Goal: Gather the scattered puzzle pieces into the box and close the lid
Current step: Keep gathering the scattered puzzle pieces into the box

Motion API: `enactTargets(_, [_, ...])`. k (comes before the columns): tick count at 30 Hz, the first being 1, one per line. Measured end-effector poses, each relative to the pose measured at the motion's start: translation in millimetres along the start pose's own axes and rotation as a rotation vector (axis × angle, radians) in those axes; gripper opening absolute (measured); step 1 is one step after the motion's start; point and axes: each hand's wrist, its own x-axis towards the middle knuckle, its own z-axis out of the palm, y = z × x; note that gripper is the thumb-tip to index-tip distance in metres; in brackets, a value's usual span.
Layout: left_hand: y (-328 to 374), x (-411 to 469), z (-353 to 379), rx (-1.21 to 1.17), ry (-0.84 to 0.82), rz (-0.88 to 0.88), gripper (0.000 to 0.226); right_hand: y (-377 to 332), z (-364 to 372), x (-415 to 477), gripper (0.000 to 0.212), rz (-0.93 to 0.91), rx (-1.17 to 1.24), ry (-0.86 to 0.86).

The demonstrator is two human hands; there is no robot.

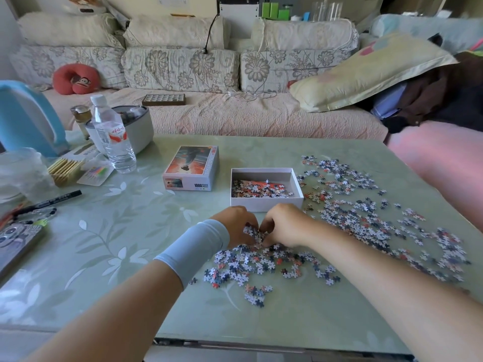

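Observation:
An open white box [266, 205] stands mid-table with a shallow layer of puzzle pieces inside. Its lid [192, 167], printed with an orange picture, lies face up to the left of it. Scattered puzzle pieces [366, 218] cover the table right of the box and in front of it. My left hand [236, 226], with a white wristband, and my right hand [283, 226] are cupped together just in front of the box, fingers curled around a small heap of pieces [253, 235] on the table top.
The green glass-topped table [130, 231] holds a water bottle [112, 134], a grey pot [136, 126], a blue kettle [28, 118], a black marker [52, 201] and small clutter at the left. A sofa [209, 74] with cushions runs behind the table.

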Motion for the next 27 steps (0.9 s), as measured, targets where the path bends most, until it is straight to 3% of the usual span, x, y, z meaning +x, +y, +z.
enactTargets(5, [-2,1,0,-0.09,0.032,-0.012,0.026,3,-4,5,0.017,0.01,0.089,-0.029])
enactTargets(10, [-7,3,-6,-0.2,0.032,-0.056,0.023,1,-5,4,0.039,0.013,0.127,-0.085])
enactTargets(17, [-12,11,-29,-0.365,0.068,-0.06,0.014,4,-19,9,0.008,0.02,0.274,-0.104])
enactTargets(20, [-12,20,-40,-0.468,0.205,-0.054,0.012,8,-40,13,0.005,-0.006,0.361,0.046])
enactTargets(25, [-14,47,-47,-0.443,0.526,-0.075,0.015,19,-59,27,0.009,-0.04,0.44,0.593])
enactTargets(27, [-15,56,-42,-0.446,0.495,-0.082,0.027,23,-56,31,0.006,-0.044,0.392,0.611])
